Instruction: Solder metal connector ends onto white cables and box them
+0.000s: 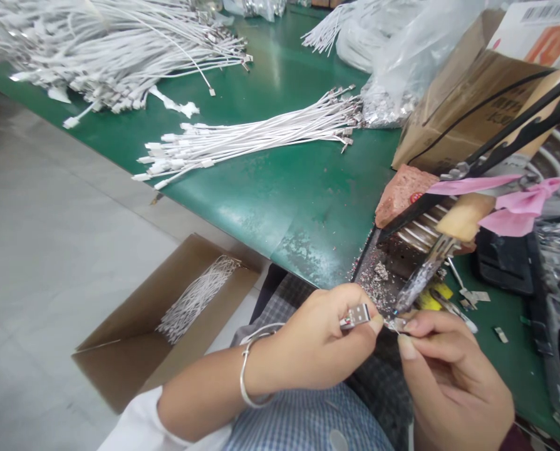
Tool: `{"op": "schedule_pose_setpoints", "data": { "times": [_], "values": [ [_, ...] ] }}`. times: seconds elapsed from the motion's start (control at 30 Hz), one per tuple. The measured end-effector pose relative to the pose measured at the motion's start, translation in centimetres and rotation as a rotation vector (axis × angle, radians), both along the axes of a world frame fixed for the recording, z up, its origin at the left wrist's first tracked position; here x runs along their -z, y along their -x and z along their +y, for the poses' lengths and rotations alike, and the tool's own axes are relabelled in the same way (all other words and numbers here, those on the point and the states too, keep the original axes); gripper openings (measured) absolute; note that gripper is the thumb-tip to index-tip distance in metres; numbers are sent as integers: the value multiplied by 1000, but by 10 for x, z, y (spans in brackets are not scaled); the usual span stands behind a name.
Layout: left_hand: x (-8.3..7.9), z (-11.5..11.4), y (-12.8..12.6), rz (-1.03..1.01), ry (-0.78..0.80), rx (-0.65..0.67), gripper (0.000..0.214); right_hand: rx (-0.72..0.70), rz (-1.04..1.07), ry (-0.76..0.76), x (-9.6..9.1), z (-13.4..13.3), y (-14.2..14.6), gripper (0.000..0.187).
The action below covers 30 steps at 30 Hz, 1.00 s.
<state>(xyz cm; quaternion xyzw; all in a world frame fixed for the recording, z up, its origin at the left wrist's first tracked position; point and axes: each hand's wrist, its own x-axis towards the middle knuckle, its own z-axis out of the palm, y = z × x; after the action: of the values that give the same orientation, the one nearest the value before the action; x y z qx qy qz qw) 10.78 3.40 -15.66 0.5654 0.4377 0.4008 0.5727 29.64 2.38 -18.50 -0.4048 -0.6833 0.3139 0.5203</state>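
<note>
My left hand point(320, 344) is closed around a cable end, with a silver USB plug point(356, 317) sticking out between thumb and fingers. My right hand point(453, 376) pinches a small shiny metal piece point(397, 324) with thumb and forefinger; its exact kind is too small to tell. Both sets of fingertips nearly meet beneath the tip of a soldering iron point(423, 275). The iron has a wooden handle and slants down from its mount, with a pink ribbon point(524, 203) tied there.
White USB cables point(261, 134) lie bundled on the green table point(280, 200), with a larger heap point(115, 56) behind. A cardboard box point(120, 369) on the floor holds more cables. Solder crumbs, a reddish block point(402, 191), a carton point(472, 106) and plastic bags point(402, 69) surround the iron.
</note>
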Motion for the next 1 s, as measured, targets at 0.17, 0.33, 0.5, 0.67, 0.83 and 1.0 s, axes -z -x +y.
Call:
{"op": "schedule_pose_setpoints", "data": {
  "times": [0.17,0.33,0.5,0.67,0.83,1.0],
  "values": [
    [0,-2,2,24,59,22,11,-19,-119,-64,0,0,-3,18],
    [1,-4,3,34,68,22,12,-41,-142,-118,1,-1,-4,20],
    [1,-5,2,31,67,17,11,-63,-134,-125,0,1,-3,20],
    [1,-8,1,19,76,12,9,-55,-96,-84,0,-1,-6,18],
    [1,-9,2,29,108,35,8,-43,-62,-27,2,-5,-8,17],
    [3,-10,1,8,100,44,7,-69,-28,3,3,-9,-10,19]
  ]
}}
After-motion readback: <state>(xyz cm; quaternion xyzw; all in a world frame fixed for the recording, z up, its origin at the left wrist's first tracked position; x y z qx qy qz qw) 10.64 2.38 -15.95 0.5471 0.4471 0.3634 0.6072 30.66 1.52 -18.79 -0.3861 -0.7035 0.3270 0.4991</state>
